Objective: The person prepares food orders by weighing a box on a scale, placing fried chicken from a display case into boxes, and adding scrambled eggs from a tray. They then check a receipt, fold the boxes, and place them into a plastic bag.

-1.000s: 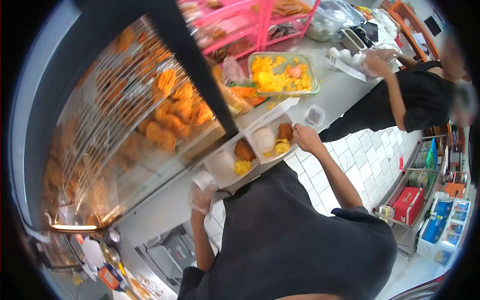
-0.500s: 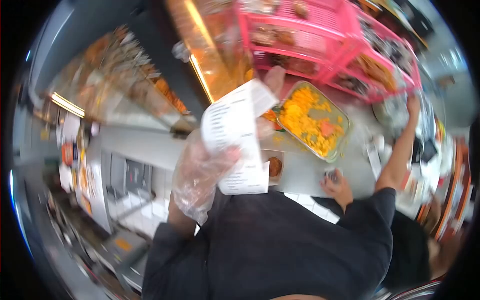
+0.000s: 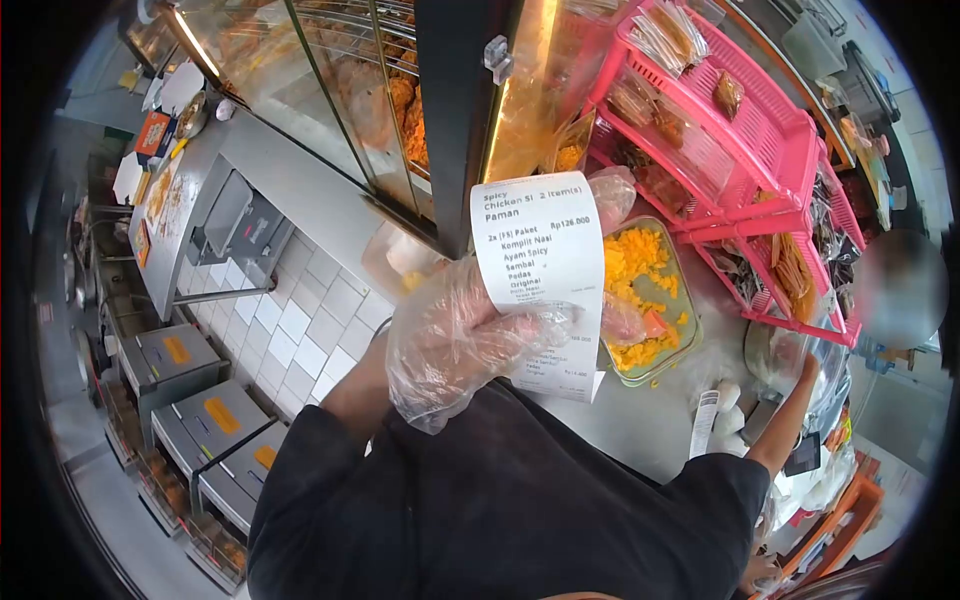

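Note:
My left hand, in a clear plastic glove, grips a long printed receipt upright in front of me, thumb across its face and fingers behind it. Past the receipt's right edge lies a glass dish of shredded yellow food, with an orange piece in it. My right arm stretches to the far right, where my right hand is by clear plastic bags below the pink rack. Its fingers are hidden.
A pink basket rack with packets stands at the upper right. A lit glass display case of fried food has a dark post. Another paper slip lies on the metal counter. Grey bins stand at lower left.
The view has turned and sharpened, and the receipt now faces me with readable print. Another hand seen earlier by the counter's front edge is no longer visible. My right arm stays outstretched.

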Demonstrator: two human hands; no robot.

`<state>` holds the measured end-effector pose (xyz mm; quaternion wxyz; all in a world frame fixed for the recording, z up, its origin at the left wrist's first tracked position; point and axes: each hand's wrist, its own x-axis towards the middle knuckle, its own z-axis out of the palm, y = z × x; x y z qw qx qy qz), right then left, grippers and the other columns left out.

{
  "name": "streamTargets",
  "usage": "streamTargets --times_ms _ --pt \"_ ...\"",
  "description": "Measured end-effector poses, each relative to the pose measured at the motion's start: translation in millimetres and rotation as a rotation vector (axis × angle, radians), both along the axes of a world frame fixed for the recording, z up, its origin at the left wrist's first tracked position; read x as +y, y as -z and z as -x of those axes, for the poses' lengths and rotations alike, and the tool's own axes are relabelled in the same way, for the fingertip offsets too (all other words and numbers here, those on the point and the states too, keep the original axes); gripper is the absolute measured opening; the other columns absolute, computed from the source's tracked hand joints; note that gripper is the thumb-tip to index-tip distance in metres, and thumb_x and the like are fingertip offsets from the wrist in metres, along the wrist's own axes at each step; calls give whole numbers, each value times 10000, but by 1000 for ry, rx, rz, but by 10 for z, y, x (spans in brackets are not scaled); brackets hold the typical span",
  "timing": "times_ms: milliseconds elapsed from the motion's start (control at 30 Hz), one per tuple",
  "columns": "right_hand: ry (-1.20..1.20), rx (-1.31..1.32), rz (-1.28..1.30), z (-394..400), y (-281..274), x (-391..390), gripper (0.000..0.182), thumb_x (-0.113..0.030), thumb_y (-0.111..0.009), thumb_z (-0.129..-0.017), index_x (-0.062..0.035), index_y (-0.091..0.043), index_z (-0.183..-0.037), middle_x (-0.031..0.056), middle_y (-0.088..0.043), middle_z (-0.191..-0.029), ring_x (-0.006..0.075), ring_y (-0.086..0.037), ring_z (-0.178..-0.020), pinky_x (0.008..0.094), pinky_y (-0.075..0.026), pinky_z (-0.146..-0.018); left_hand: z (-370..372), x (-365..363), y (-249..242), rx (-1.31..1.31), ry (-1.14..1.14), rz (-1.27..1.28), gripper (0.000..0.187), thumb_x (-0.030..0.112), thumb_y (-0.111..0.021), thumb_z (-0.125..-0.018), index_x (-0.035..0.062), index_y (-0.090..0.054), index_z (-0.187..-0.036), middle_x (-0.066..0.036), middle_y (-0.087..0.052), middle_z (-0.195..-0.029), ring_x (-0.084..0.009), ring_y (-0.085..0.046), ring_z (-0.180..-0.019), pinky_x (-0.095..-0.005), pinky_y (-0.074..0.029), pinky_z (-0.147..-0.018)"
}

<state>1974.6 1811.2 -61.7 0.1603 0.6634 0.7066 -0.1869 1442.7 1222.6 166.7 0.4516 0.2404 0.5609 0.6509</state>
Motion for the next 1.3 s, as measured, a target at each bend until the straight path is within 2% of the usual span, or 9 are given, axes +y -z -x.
streamTargets --times_ms 500,667,733,767,833,867,900,1167,1300 --pt "225 410 -32 -502 -344 -157 474 -490 -479 -938 -97 -538 -1197 118 -585 -1243 286 -578 -1084 500 -532 -729 -66 -130 -128 -99 341 -214 545 202 -591 -930 29 -398 -1409 -117 -610 -1219 -195 -553 -1139 -359 -423 -990" --pt "358 1148 -347 -706 -540 -505 323 -369 -496 -948 -73 -588 -1040 121 -700 -1045 245 -673 -950 462 -557 -752 -45 -460 34 -58 97 93 584 201 -657 -863 -28 -448 -1357 -135 -638 -1134 -212 -608 -1070 -350 -474 -936" --pt "-224 -524 -734 -651 -755 -609 171 -176 -672 -803 -49 -652 -916 173 -692 -993 319 -650 -971 472 -533 -795 3 -746 250 -16 -9 -112 539 181 -665 -844 -66 -487 -1288 -130 -637 -1106 -179 -623 -1007 -304 -501 -863" --pt "-394 -382 -1401 -1124 -316 -388 153 -174 -667 -768 -47 -674 -854 170 -684 -954 351 -616 -1001 485 -474 -888 78 -866 233 -92 -139 68 541 189 -674 -835 -67 -493 -1276 -121 -645 -1074 -163 -639 -929 -273 -512 -802" --pt "-278 136 -1332 -1341 -131 -354 273 -201 -563 -867 -30 -662 -1055 211 -646 -1036 368 -599 -966 477 -452 -886 68 -940 256 215 -257 77 733 193 -670 -826 -58 -337 -1428 -190 -653 -1084 -238 -662 -928 -311 -517 -831" --pt "-359 -97 -898 -956 -578 -754 297 -210 -571 -848 -30 -662 -1066 183 -661 -1044 382 -593 -999 456 -457 -893 128 -979 251 225 -185 59 733 193 -670 -826 -58 -337 -1428 -190 -653 -1084 -238 -662 -928 -311 -517 -831" --pt "216 569 -962 -372 -703 -1174 278 -243 -613 -811 -69 -706 -1005 157 -682 -1021 373 -614 -992 438 -473 -895 213 -1006 235 176 -119 29 764 206 -674 -815 -59 -318 -1437 -190 -659 -1054 -242 -660 -921 -316 -515 -833" --pt "-81 -136 41 -367 -339 -455 443 -422 -682 -796 -41 -717 -1019 179 -702 -1019 314 -673 -939 425 -506 -846 159 -924 382 -56 -176 -5 878 202 -654 -767 -34 -216 -1490 -156 -668 -908 -217 -644 -804 -287 -518 -748" --pt "-80 -205 22 -239 -148 -384 450 -440 -682 -798 -34 -717 -990 173 -705 -987 311 -677 -911 430 -510 -822 56 -952 472 -23 -421 69 876 212 -647 -748 -51 -237 -1477 -156 -671 -916 -216 -643 -816 -297 -505 -814"
